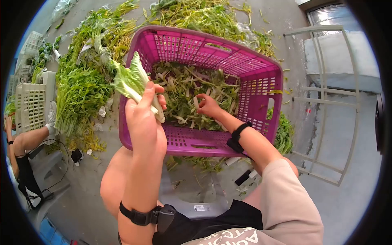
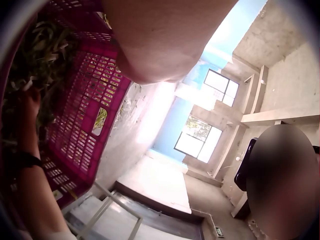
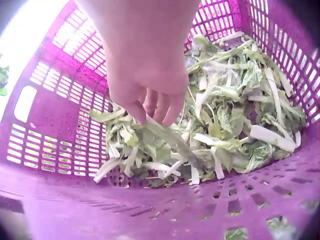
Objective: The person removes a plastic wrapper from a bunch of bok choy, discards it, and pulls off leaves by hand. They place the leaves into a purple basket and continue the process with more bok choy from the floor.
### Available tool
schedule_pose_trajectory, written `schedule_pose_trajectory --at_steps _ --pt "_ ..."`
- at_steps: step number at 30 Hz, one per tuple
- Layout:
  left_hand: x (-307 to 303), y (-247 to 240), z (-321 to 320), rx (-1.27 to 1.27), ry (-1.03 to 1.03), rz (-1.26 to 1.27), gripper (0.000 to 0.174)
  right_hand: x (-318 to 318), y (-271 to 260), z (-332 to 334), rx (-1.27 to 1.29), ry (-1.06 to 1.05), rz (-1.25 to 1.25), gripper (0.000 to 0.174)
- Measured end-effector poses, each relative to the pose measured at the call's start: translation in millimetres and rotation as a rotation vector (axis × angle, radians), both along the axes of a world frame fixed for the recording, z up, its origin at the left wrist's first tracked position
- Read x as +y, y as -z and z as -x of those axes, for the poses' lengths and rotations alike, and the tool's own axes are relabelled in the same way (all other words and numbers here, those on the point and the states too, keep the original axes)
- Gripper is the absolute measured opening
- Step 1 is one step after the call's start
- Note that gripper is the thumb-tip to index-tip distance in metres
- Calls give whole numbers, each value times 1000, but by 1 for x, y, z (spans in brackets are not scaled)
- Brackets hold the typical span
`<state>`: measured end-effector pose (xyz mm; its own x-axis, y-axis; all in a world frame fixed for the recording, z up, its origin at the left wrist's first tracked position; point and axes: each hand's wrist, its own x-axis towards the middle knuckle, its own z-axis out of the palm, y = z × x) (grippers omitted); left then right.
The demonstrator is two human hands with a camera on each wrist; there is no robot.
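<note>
My left hand holds a small head of Chinese cabbage over the left side of a purple plastic basket. Its pale green leaves point up and away, and the white stalks come down past the thumb. Inside the basket, my right hand pinches a leaf stalk between thumb and fingers, low over a layer of torn leaves and white stalks. In the left wrist view the left hand is out of sight, and the right hand shows dimly in the basket.
Heaps of leafy greens lie on the grey floor to the left and behind the basket. A metal frame stands on the right. At far left, another person's leg is beside a pale crate.
</note>
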<state>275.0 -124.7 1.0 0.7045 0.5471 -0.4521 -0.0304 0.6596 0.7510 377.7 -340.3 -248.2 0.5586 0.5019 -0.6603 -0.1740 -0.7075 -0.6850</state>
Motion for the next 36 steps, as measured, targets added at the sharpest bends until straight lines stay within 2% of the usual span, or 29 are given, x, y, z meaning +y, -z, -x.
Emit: schedule_pose_trajectory --at_steps 2,3,4,6,7,9,12,14,16,18,20,21,24,25,27,28,30,31,33,34,36 --pt "-5 2 -1 -15 63 51 18 -4 -44 -6 3 185 -28 47" --pt "-8 1 -1 7 92 82 22 -11 -62 -12 -41 217 -81 30" --pt "-12 1 -1 -19 96 87 22 -13 -89 -14 -68 219 -78 30" --pt "-21 3 2 14 183 213 26 -12 -158 -8 -394 394 -272 20" --pt "-27 3 3 24 227 231 32 -10 -194 -2 -423 398 -272 20" --pt "-40 -2 8 1 328 316 40 -4 -258 16 -518 543 -509 16" --pt "-58 -11 15 -58 426 372 42 2 -296 49 -973 259 -516 22" --pt "-65 -15 15 -84 468 385 42 6 -292 70 -994 159 -481 27" --pt "-73 -17 12 -99 374 376 41 6 -279 80 -977 57 -492 33" --pt "-70 -1 12 -85 442 250 32 -1 -274 80 -961 12 -508 36" --pt "-62 5 11 -19 399 240 26 -8 -279 71 -857 59 -588 34" --pt "-58 6 6 -36 320 244 21 -15 -279 57 -899 36 -589 32" --pt "-43 -11 -3 4 222 143 23 -35 -269 11 -519 198 -384 24" --pt "-39 -20 -4 -5 219 114 23 -39 -257 -7 -520 128 -286 22" --pt "-30 -16 -5 -102 241 114 24 -47 -221 -42 -462 31 -112 22" --pt "-28 -13 -6 -133 242 124 25 -52 -195 -57 -454 41 -107 22" --pt "-23 -5 -6 -91 245 99 26 -69 -135 -71 -481 -206 125 25" --pt "-22 -2 -9 -72 240 61 27 -81 -98 -68 -422 -320 212 27" --pt "-23 7 -12 -40 226 79 28 -90 -68 -57 -253 -503 430 31" --pt "-25 11 -8 -2 201 94 28 -98 -48 -47 -227 -513 432 31" --pt "-29 12 -8 43 178 105 30 -115 11 -36 27 -782 511 38"
